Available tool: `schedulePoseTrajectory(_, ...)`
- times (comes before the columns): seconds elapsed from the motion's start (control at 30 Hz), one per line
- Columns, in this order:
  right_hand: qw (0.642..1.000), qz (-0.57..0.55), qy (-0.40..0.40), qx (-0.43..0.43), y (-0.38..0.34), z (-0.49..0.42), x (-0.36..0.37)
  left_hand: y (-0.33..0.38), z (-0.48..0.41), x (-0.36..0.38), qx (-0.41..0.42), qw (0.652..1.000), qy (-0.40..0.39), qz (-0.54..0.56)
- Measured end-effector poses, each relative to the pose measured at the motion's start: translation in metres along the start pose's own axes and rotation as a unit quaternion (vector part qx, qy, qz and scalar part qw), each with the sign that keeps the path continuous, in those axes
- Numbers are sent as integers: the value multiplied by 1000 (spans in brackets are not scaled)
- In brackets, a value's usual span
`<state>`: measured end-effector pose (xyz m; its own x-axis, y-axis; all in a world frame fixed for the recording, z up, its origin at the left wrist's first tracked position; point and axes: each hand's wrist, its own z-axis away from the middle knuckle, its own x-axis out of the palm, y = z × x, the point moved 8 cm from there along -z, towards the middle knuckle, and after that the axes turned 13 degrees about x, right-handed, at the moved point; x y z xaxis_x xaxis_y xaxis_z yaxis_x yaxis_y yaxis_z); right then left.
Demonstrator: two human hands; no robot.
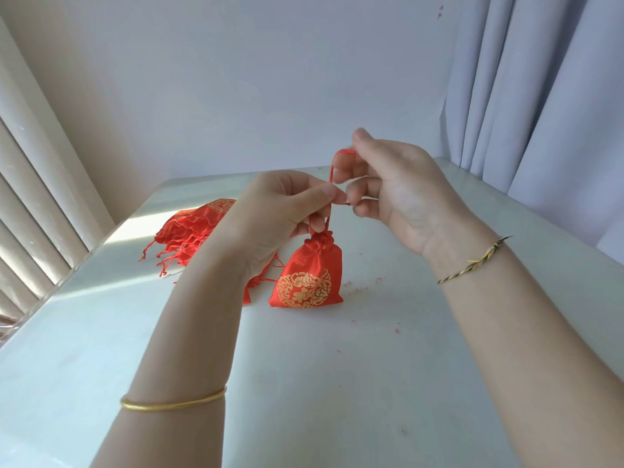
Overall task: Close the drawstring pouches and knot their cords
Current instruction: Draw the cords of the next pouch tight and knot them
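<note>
Nearest me sat the gold bangle point(172, 403) on my left wrist. Toward the table's point(337, 383) far left edge lay the pile of red pouches point(192, 231), partly hidden behind my left hand point(280, 211), whose thumb and forefinger pinched the cord point(330, 179) just above the gathered neck. The pouch point(309, 275) hung mid-table, its base perhaps touching the top; I couldn't tell. It looked light, soft and slippery, so the cord, not the satin, was the place to grip. My right hand point(395, 194) pinched the cord's looped end; my fingertips hid any knot.
</note>
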<state>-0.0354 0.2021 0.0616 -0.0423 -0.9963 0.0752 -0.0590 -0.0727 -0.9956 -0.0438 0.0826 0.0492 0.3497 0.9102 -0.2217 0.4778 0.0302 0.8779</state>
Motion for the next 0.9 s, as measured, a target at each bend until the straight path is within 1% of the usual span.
schedulePoseTrajectory(0.07, 1000, 27, 2, 16, 3, -1, 0, -2, -1, -3, -4, 1000, 23, 17)
schedulePoseTrajectory(0.17, 998, 24, -49, 33, 8, 0, 10, -4, -2, -8, -5, 998, 49, 37)
schedulePoseTrajectory(0.2, 998, 36, -54, 27, 8, 0, 13, -5, -2, -9, -4, 998, 58, 38)
schedulePoseTrajectory(0.4, 991, 126, -20, -27, 8, -1, 13, -8, -3, -17, -10, 993, 113, 12)
schedulePoseTrajectory(0.5, 977, 196, 17, -85, 3, 1, 13, -8, -3, -19, -3, 990, 140, -23)
schedulePoseTrajectory(0.67, 959, 245, 28, -136, 3, 1, 21, -9, -3, -24, 9, 985, 158, -67)
schedulePoseTrajectory(0.77, 938, 294, 67, -171, -2, 5, 21, -10, -4, -26, 10, 984, 159, -81)
schedulePoseTrajectory(0.83, 908, 351, 98, -206, -7, 8, 24, -10, -4, -27, 9, 982, 167, -87)
schedulePoseTrajectory(0.9, 882, 396, 109, -228, -8, 9, 28, -10, -4, -30, -1, 982, 173, -77)
